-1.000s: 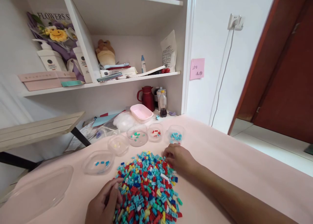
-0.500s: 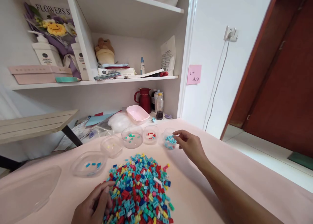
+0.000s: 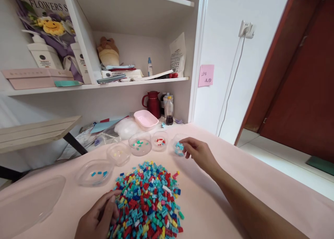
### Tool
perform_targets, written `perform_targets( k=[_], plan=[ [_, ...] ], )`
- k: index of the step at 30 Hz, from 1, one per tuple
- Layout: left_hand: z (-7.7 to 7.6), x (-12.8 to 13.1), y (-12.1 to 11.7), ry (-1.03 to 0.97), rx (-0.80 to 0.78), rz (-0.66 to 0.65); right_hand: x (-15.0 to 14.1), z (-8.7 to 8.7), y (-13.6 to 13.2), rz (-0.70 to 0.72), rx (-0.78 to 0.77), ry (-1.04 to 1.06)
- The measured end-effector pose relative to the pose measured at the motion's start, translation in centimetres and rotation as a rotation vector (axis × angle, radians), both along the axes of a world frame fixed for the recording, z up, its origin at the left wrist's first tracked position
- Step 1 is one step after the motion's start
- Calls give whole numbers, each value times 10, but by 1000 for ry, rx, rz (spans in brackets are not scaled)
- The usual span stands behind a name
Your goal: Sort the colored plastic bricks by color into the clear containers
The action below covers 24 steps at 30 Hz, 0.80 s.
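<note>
The right hand (image 3: 200, 154), fingers narrow, is at the cup (image 3: 172, 147)'s right rim, the curled left hand (image 3: 97, 214) left of the brick pile (image 3: 150, 200), both grips unclear.

Loose, low heap of small mixed-colour bricks (image 3: 148, 200) in middle of worktop (image 3: 208, 204). Smaller lots in clear tubs (image 3: 140, 154) along back edge: light-blue pieces (image 3: 179, 146) clustered nearest back corner, then red (image 3: 161, 141), green (image 3: 140, 144), yellow (image 3: 114, 154), blue (image 3: 99, 173) farthest left.
</note>
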State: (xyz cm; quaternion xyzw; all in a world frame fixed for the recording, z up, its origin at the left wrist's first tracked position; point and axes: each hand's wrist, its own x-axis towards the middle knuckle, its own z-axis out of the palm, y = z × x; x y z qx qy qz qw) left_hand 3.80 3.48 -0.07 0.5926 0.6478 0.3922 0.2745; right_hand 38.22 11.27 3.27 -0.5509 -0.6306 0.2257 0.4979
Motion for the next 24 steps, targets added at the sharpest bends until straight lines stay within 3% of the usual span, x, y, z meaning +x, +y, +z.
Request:
perform_targets(
  k=[4, 6, 13, 24],
  plan=[
    [4, 2, -2, 5, -11, 11, -20, -9, -4, 190, -34, -414],
    [5, 4, -3, -5, -14, 18, -28, -17, -4, 238, -39, -492],
    [11, 18, -9, -167, 49, 76, -41, -38, 2, 317, -30, -515],
    [9, 11, -6, -110, 4, 39, -35, -35, 5, 305, -135, -570]
  ],
)
